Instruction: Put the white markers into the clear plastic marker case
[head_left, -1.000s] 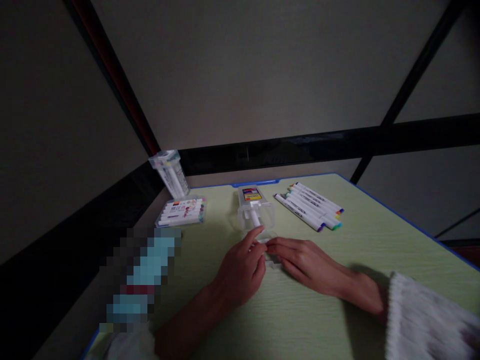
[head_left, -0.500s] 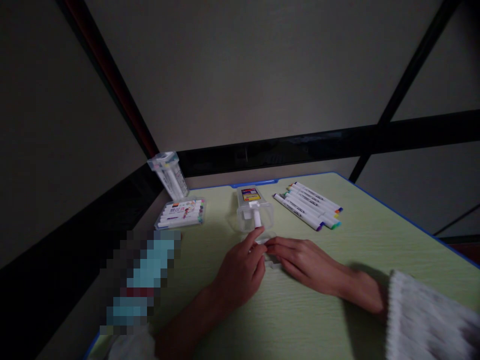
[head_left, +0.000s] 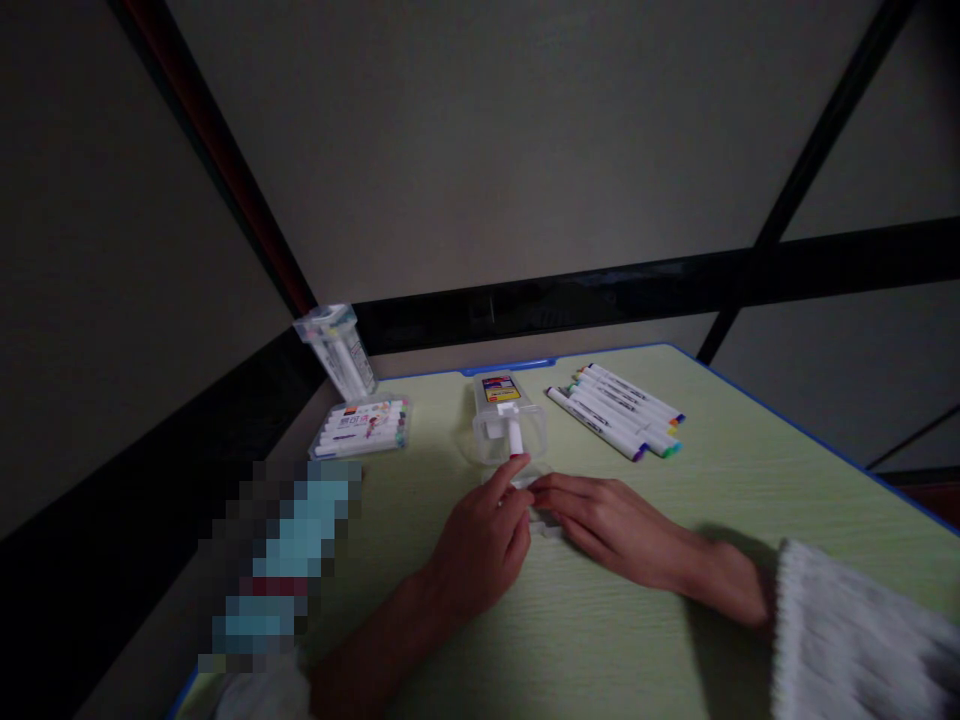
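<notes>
My left hand (head_left: 487, 545) is closed near the table's middle, its index finger stretched forward to the near end of a white stick-shaped part (head_left: 514, 436). That part sticks out of the mouth of a clear plastic box (head_left: 487, 400), which lies on its side with a yellow, red and blue label. From the right, my right hand (head_left: 611, 522) meets it, fingers bent down and together. Under and between both sets of fingertips shows a clear plastic piece (head_left: 553, 528), mostly hidden by them; its exact shape cannot be made out.
Several white markers (head_left: 615, 410) with coloured ends lie to the right of the box. At the left are a flat marker case (head_left: 364, 428) and an upright clear marker tub (head_left: 341, 355). The pale green table (head_left: 750, 480) has a blue edge; walls stand behind and left.
</notes>
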